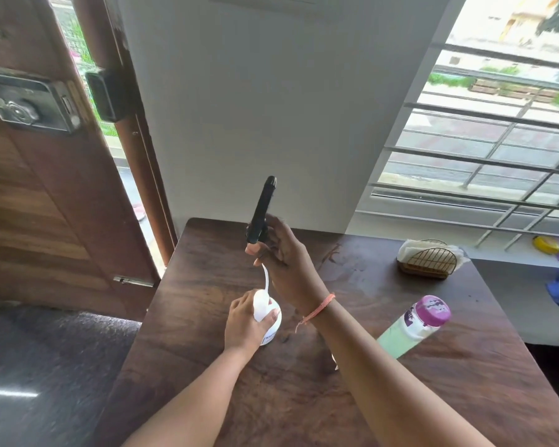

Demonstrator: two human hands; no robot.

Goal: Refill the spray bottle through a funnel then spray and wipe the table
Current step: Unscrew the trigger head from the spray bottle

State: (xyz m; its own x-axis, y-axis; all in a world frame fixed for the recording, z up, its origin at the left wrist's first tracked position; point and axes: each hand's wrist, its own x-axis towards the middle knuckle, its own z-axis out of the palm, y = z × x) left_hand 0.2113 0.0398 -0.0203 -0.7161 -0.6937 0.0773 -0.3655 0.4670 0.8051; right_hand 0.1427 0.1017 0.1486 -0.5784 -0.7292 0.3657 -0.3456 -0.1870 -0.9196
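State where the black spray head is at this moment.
In the head view, the black spray head is held up by the right hand above the table's far edge, its white dip tube trailing down to the white bottle gripped by the left hand.

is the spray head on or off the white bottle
Off. The right hand holds the black spray head above the white bottle; only its tube reaches the neck.

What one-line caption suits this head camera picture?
Right hand lifts the black spray head and tube from the white bottle, steadied by the left hand.
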